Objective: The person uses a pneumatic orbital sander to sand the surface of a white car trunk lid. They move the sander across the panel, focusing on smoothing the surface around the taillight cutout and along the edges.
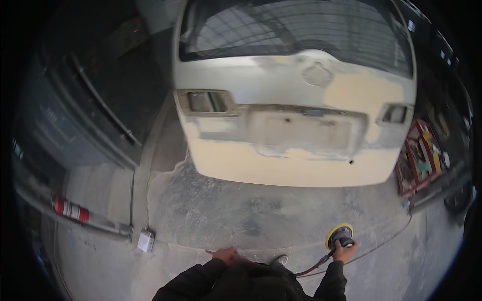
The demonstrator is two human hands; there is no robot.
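My right hand [345, 252] grips a palm sander [343, 234] with a round yellow-edged pad, held off to the right above the floor. From the sander a dark red hose [321, 262] curves back towards my waist. Close to my body, my left hand [227, 255] is closed around what looks like a reddish stretch of that hose; most of its fingers are hidden. Ahead of me stands a vehicle tailgate [296, 173] with a rear window, bare grey areas and cream filler patches. Neither hand touches it.
A red tool cart [416, 160] with items on its shelves stands right of the tailgate. At left, a fire extinguisher [71, 209] lies by a metal rail, and a small tin [146, 241] sits on the concrete floor [226, 210]. A thin cable [386, 243] trails on the right.
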